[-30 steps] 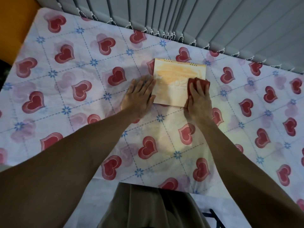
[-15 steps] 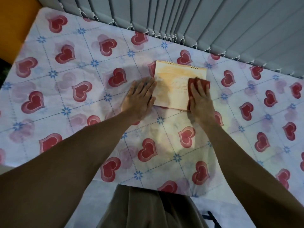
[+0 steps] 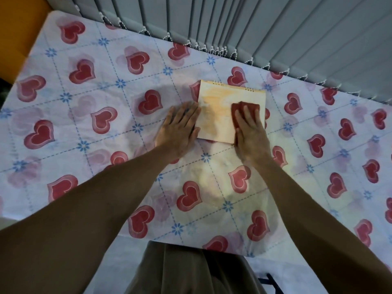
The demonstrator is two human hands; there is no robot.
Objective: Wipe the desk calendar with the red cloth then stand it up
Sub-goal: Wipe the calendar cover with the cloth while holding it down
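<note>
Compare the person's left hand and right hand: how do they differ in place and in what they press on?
The left hand lies flat at the desk calendar's left edge, mostly on the heart-print tablecloth; the right hand lies on the calendar's right part. The left hand is bare; the right hand presses the red cloth under its fingers. Both are spread flat, palms down.

Desk calendar [image 3: 222, 111] lying flat on the surface [image 3: 106, 124], near its far edge, spiral binding toward the blinds [image 3: 275, 28]. Left hand [image 3: 180, 128] flat on the surface, touching the calendar's left edge. Right hand [image 3: 250, 128] presses the cloth [image 3: 237, 108] onto the calendar's right half.
</note>
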